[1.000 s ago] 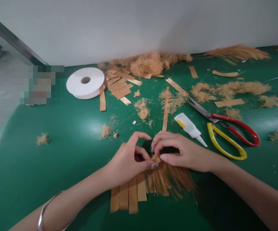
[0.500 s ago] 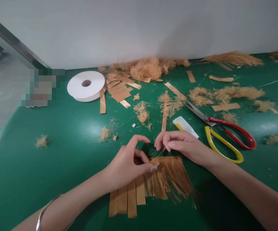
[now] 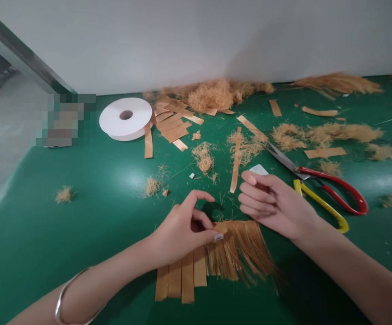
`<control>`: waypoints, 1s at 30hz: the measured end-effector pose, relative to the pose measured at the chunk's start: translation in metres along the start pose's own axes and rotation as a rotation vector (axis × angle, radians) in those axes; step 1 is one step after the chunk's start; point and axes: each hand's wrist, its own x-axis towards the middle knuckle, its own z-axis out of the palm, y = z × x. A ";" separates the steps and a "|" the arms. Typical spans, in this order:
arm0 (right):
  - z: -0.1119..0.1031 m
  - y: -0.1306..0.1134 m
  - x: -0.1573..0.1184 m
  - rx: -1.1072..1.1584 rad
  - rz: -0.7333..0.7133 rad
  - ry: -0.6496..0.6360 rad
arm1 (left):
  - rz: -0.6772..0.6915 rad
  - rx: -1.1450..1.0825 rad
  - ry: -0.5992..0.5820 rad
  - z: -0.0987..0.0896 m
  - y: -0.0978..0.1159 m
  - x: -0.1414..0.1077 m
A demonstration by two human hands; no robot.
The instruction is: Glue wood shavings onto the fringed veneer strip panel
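My left hand (image 3: 179, 232) pinches the top edge of a row of brown ribbon strips, its thumb pressed on them and its index finger arched above. The right part of the row is a frayed ribbon fringe (image 3: 241, 248) with loose thread ends. Whole, unfrayed ribbon strips (image 3: 187, 280) hang side by side at the left, partly under my left hand. Above the fringe's right end, my right hand (image 3: 270, 203) is curled closed, thumb against the index finger. Whatever it may hold is hidden. A white packet (image 3: 259, 169) is partly covered by my right hand.
Scissors (image 3: 297, 171) with red and yellow handles lie open at the right. A white tape roll (image 3: 111, 118) lies at the back left. Cut ribbon pieces (image 3: 174, 128), a tangled thread pile (image 3: 212, 95) and several small tufts are scattered over the green table (image 3: 104, 253) before a pale wall.
My right hand has lifted off the fringe's top edge, moved right and turned, its fingers curling in, and now covers most of the white packet. My left hand keeps its hold.
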 end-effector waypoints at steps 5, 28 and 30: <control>0.001 -0.016 -0.014 -0.741 -0.264 0.017 | 0.031 -0.005 -0.014 0.000 -0.005 0.000; 0.064 -0.082 -0.029 -1.290 -0.571 0.061 | 0.231 -0.020 0.051 0.007 -0.014 -0.013; 0.074 -0.080 -0.039 -1.134 -0.492 -0.138 | 0.238 -0.021 0.054 0.008 -0.015 -0.013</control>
